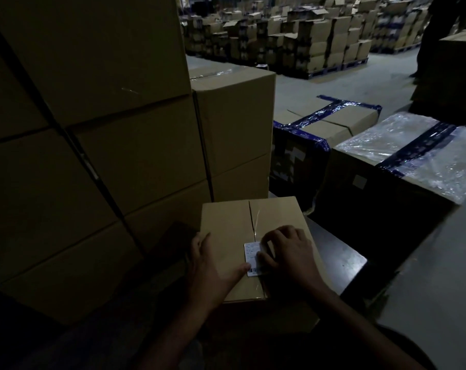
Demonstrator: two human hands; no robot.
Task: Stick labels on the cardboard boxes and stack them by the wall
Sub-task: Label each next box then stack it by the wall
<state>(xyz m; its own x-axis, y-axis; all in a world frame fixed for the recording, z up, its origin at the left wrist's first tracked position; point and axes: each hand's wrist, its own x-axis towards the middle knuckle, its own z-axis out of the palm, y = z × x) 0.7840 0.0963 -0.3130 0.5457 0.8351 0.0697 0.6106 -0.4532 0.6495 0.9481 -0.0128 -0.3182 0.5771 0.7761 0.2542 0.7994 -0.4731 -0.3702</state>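
A small brown cardboard box (226, 222) lies low in front of me, its top flaps meeting in a centre seam. A white label (251, 256) with a barcode lies on the box top near the seam. My right hand (288, 249) rests on the label's right part, fingers bent down onto it. My left hand (207, 265) lies on the box's left side, its thumb touching the label's lower left corner. A tall stack of plain cardboard boxes (93, 129) rises at my left.
A shorter stack of boxes (234, 116) stands behind the small box. Boxes bound with blue tape (328, 121) and one covered with plastic film (413, 150) sit to the right. Pallets of cartons (320, 36) fill the far floor. A person (440, 36) stands at the far right.
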